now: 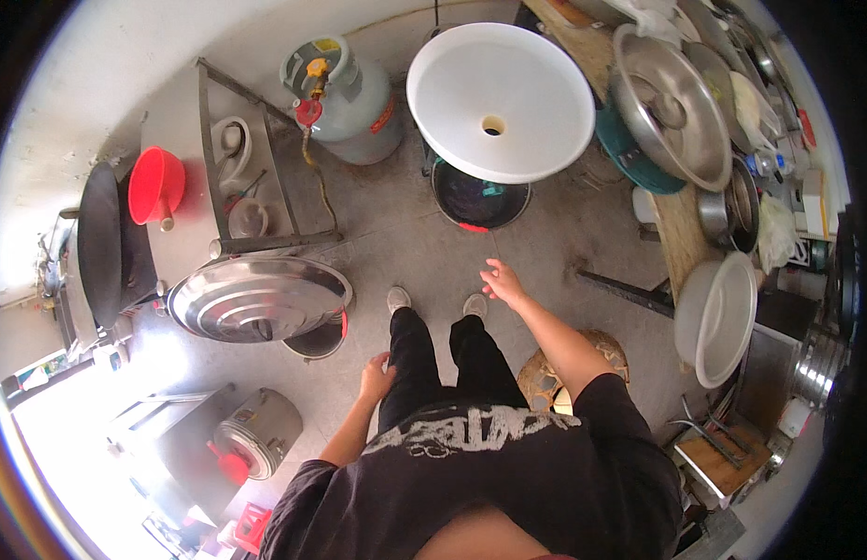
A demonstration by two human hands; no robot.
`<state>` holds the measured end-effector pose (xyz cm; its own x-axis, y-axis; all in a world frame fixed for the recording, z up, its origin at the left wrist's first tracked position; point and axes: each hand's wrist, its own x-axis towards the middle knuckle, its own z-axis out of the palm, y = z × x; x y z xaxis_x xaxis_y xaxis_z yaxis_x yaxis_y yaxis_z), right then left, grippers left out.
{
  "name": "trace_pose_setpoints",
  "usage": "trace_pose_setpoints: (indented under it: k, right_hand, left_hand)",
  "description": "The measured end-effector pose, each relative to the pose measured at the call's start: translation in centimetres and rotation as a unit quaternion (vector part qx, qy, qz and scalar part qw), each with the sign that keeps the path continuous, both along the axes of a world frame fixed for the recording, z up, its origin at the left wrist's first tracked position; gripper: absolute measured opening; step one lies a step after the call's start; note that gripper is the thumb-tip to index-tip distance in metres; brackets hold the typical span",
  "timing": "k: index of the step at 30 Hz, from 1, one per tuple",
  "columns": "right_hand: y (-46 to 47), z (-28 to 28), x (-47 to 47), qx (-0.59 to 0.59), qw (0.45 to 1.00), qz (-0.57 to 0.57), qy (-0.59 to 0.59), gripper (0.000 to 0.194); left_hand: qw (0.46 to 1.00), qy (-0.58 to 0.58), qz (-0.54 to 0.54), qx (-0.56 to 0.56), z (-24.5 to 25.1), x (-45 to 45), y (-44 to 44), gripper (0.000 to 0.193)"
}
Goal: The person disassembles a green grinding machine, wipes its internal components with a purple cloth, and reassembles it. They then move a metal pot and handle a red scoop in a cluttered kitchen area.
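Observation:
My right hand (503, 282) reaches forward over the grey floor, fingers apart and nothing visible in it. Ahead of it a dark round tub (482, 196) with a red grip on its rim stands on the floor. Partly above this tub is a wide white dish-shaped disc (503, 91) with a small hole, hiding what is under it. My left hand (377, 378) hangs low beside my left thigh, with its fingers partly hidden. A domed metal lid (255, 301) lies to its front left, above another dark pot (318, 341) with a red grip.
A gas cylinder (356, 105) with a hose stands beside a metal stand (188, 210) bearing a red ladle (157, 185). On the right, a wooden bench (675, 231) carries metal basins (657, 91) and a white basin (720, 322). A woven stool (538, 378) is near my right arm.

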<state>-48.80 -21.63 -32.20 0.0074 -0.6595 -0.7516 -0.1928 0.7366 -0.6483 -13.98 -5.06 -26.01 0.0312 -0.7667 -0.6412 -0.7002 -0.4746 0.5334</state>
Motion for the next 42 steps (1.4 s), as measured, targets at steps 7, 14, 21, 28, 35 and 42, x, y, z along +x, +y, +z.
trace_pose_setpoints:
  k: [7, 14, 21, 28, 35, 42]
  right_hand:
    - [-12.4, -6.0, 6.2, -0.011, 0.993, -0.112, -0.042, 0.068]
    - [-24.0, -11.2, 8.6, -0.050, 0.941, -0.306, -0.135, 0.058]
    - [-26.4, -14.5, 10.9, -0.282, 0.916, -0.247, 0.144, 0.039]
    - [-25.3, -13.1, 11.2, -0.382, 0.882, -0.233, 0.150, 0.048]
    - [-25.6, -12.7, 11.3, -0.294, 0.919, -0.260, 0.042, 0.040]
    - [-24.7, -13.4, 10.3, -0.277, 0.914, -0.283, 0.086, 0.044]
  left_hand:
    - [0.981, 0.026, 0.181, 0.071, -5.6, 4.9, 1.5, 0.039]
    - [0.903, -0.006, 0.362, 0.231, -7.3, 13.3, 8.9, 0.037]
    - [0.890, 0.022, 0.369, 0.267, -7.8, 16.0, 11.9, 0.039]
    - [0.886, 0.033, 0.380, 0.265, -7.5, 17.0, 10.4, 0.038]
    - [0.893, 0.038, 0.362, 0.265, -7.6, 17.7, 10.4, 0.037]
    - [0.893, 0.051, 0.353, 0.274, -7.5, 18.0, 10.5, 0.038]
